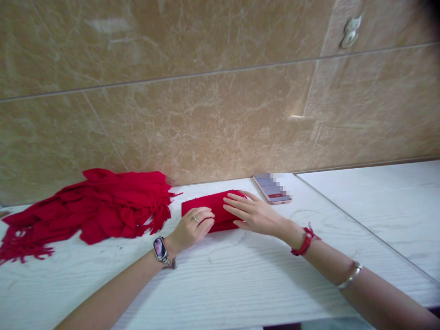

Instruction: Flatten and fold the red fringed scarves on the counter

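Far left: crumpled red fringed scarf (113, 201) on worktop (213, 284). Left hand (193, 228) curled on folded red cloth (209, 201); pinching or pressing, cannot tell. Cloth lies at centre, near wall (206, 119). Right hand (253, 213), fingers slightly spread, rests on right end; light, even pressure probably keeps layers aligned. Phone (263, 184) just beyond.

Left forearm (117, 291) is slanting in from bottom left; left hand (193, 229) is showing its back, fingers bending inward. Right forearm (333, 266) is slanting in from lower right; right hand (256, 213) is lying flatter, back up, fingers pointing left, spreading slightly. Hands are sitting near each other, apart.
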`<control>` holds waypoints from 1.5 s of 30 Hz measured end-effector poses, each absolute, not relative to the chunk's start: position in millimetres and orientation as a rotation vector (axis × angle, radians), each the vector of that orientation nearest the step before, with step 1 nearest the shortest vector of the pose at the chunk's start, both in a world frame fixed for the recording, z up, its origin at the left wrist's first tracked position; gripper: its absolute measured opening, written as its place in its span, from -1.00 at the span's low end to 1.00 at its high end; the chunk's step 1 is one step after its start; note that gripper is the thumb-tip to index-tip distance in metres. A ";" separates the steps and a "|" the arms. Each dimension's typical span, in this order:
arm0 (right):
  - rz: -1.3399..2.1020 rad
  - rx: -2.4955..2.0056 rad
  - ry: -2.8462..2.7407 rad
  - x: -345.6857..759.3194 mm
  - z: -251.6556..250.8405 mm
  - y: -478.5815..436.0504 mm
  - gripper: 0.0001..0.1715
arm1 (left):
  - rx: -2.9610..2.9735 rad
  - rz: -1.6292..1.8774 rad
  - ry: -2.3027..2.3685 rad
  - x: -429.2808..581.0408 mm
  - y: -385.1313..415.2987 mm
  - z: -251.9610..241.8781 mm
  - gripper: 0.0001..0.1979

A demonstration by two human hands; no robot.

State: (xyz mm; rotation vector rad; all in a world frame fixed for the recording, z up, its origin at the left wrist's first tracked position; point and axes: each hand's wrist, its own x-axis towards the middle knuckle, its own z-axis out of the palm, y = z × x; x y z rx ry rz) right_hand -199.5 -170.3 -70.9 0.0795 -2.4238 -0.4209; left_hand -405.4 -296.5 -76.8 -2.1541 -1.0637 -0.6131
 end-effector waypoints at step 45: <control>-0.329 0.064 -2.559 -208.0 -81.7 -173.0 -0.60 | -2.286 -0.582 -1.376 -415.1 -299.8 -66.3 -0.65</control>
